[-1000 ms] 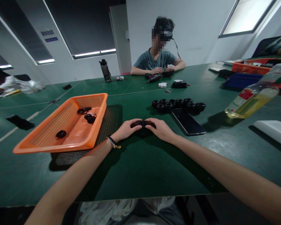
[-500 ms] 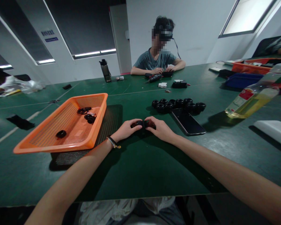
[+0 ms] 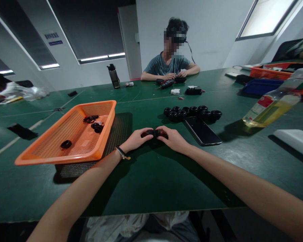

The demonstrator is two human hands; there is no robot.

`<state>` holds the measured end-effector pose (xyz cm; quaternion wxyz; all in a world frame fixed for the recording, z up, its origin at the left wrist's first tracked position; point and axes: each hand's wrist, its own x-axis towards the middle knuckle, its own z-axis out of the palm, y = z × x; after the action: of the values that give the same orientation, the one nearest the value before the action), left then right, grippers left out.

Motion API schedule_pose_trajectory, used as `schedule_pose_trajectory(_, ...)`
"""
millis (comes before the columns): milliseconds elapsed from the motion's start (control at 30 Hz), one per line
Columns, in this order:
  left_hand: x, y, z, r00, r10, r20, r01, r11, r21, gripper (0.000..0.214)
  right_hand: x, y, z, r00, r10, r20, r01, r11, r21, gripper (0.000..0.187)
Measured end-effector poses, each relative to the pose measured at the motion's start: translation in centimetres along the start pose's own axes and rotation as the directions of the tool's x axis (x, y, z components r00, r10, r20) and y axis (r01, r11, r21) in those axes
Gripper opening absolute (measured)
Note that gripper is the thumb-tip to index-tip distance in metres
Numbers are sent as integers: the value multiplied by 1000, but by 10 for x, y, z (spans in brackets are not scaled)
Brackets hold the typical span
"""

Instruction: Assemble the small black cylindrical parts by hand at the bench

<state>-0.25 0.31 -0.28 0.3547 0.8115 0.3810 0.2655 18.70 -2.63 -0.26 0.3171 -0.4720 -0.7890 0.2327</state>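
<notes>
Over the green tabletop [image 3: 156, 181], my left hand [image 3: 137, 139] and my right hand [image 3: 175, 140] meet fingertip to fingertip. Both are closed around small black round parts [image 3: 155, 133], one hand on each side. Fingers cover much of what they grip, so I cannot tell whether it is one piece or two pressed together. Beyond my right hand lies a cluster of several black ring-shaped parts [image 3: 193, 111]. A dark-screened phone [image 3: 203, 131] lies against the near side of that cluster.
An orange perforated basket [image 3: 104, 137] with a few black pieces sits left, overhanging a dark mesh tray [image 3: 75, 169]. At right stand a tilted-looking bottle of yellow liquid [image 3: 270, 106] and a white block [image 3: 295, 141]. Across the table a person [image 3: 170, 64] works near a power drill [image 3: 166, 84].
</notes>
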Motion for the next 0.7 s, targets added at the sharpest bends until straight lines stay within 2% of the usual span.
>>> schedule_pose_trajectory(700,0,-1,0,1000,14,5,-14,1000,16,36,1,-1,0,1000,27,4,-27,999,-39,23)
